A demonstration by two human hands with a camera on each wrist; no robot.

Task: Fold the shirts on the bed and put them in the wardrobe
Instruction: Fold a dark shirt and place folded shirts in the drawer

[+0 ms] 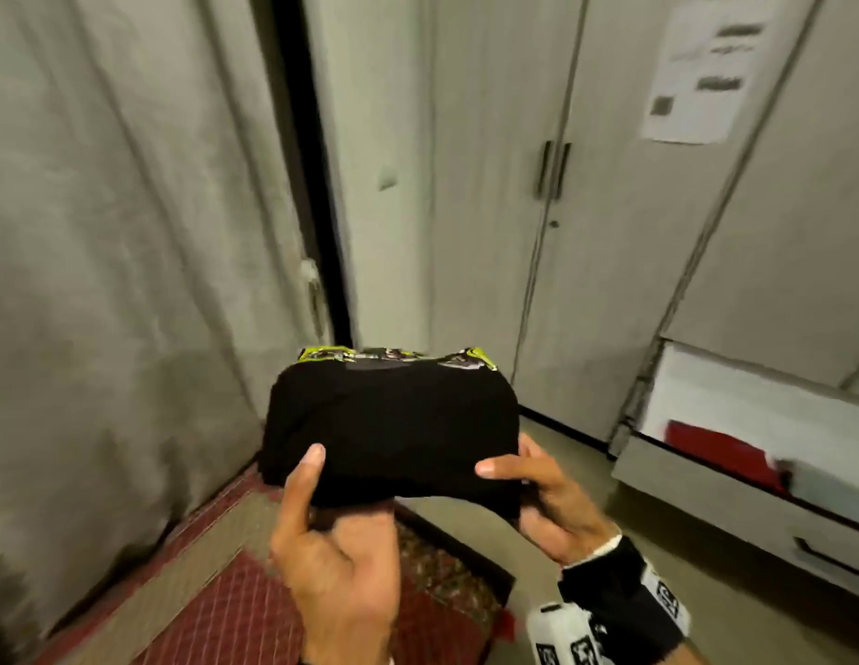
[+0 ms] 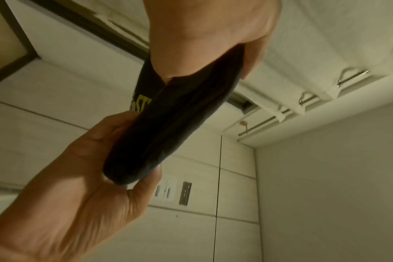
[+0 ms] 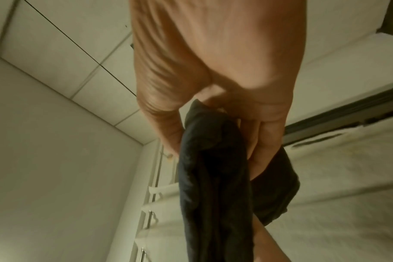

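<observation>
Pale wardrobe doors [image 1: 586, 194] fill the background, a printed sheet [image 1: 701, 69] taped on the right one, and a red patterned rug [image 1: 235, 611] covers the floor. Folded black shirt [image 1: 394, 424] with a yellow-green print along its far edge is up in the air in front of the doors. Left hand [image 1: 331, 559] pinches its near edge, thumb on top; right hand [image 1: 552, 496] has the same grip at the near right corner.
</observation>
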